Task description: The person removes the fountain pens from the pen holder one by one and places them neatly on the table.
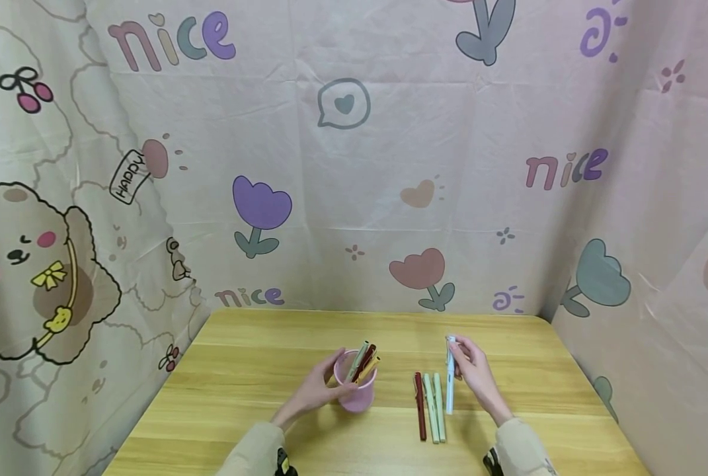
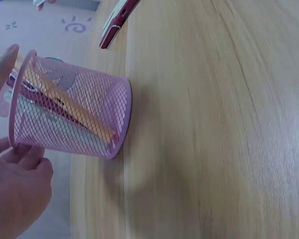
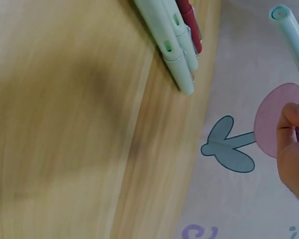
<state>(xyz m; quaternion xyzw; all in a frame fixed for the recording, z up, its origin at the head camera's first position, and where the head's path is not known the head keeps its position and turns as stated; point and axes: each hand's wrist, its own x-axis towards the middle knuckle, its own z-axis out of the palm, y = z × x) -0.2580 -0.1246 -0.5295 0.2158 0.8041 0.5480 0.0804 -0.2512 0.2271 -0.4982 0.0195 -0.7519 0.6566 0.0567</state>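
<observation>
Head: left hand (image 1: 319,389) grips pink mesh cup (image 1: 358,400); right hand (image 1: 475,371) pinches light-blue pen (image 1: 450,391), cup at its nine o'clock. Left wrist: yellow-orange pen (image 2: 72,105) leans inside cup. Right wrist: green pens (image 3: 169,54), red pen (image 3: 190,26) toward light-blue pen's nine o'clock.

Three pens (image 1: 432,408) on wooden table (image 1: 246,357)

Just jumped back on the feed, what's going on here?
A person's left hand holds a pink mesh cup near its rim; a pale green pen, a dark red pen and a yellow pen lean inside. The right hand pinches a slim light blue pen above the wooden table. Another dark red pen and two more pale green pens lie side by side between the hands.
</observation>
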